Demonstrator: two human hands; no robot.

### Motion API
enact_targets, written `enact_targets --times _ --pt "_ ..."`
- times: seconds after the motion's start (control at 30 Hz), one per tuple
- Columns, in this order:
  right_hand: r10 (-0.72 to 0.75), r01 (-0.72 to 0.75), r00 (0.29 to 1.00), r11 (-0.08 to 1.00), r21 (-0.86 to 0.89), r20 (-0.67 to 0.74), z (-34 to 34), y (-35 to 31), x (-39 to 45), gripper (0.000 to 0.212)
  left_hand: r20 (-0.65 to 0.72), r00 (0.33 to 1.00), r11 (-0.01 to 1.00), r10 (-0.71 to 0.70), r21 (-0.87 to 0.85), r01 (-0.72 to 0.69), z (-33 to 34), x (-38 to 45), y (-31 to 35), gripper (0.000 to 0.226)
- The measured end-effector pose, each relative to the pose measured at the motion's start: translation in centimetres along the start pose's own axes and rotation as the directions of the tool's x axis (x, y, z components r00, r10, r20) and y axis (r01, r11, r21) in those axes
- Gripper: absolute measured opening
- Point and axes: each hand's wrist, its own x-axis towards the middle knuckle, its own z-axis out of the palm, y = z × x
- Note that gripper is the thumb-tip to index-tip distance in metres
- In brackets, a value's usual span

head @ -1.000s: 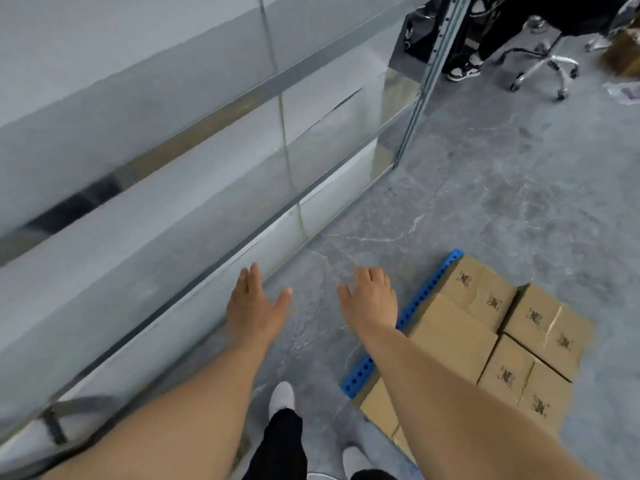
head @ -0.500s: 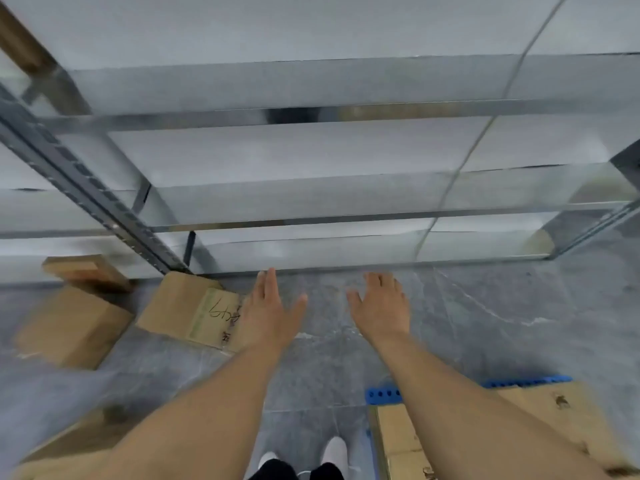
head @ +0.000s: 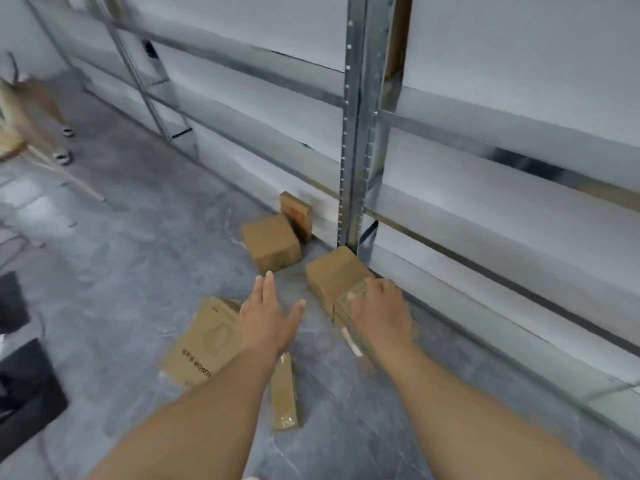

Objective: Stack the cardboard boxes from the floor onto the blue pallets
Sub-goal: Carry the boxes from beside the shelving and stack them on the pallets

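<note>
the cardboard box [head: 337, 278] on the floor by the metal shelving post [head: 356, 133] looks light, stiff and best gripped by opposite sides, with the right hand [head: 379, 315] draped over its near end, fingers loosely spread, and the left hand [head: 268, 315] hovering flat and empty alongside.

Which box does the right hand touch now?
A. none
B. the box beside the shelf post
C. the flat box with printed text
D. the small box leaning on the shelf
B: the right hand rests on the box lying at the foot of the shelf post.
</note>
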Motion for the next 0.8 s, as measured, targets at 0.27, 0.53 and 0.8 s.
enact_targets --times 0.27,0.53,0.8 --pt "-0.202 0.204 0.978 0.978 -0.048 0.042 3.6 -11.2 -1.0 0.049 -0.092 0.967 0.970 -0.237 -0.083 0.230 -6.7 -0.8 -10.4 0.083" --pt "-0.200 0.208 0.971 0.977 -0.051 0.131 10.4 -17.2 -3.5 0.051 -0.082 0.928 0.929 -0.363 -0.103 0.354 -8.9 -1.5 -20.2 0.083" --pt "-0.175 0.191 0.958 0.980 -0.050 0.226 14.8 -20.2 -2.0 0.047 -0.035 0.889 0.886 -0.456 -0.111 0.450 -8.2 -0.2 -24.9 0.085"
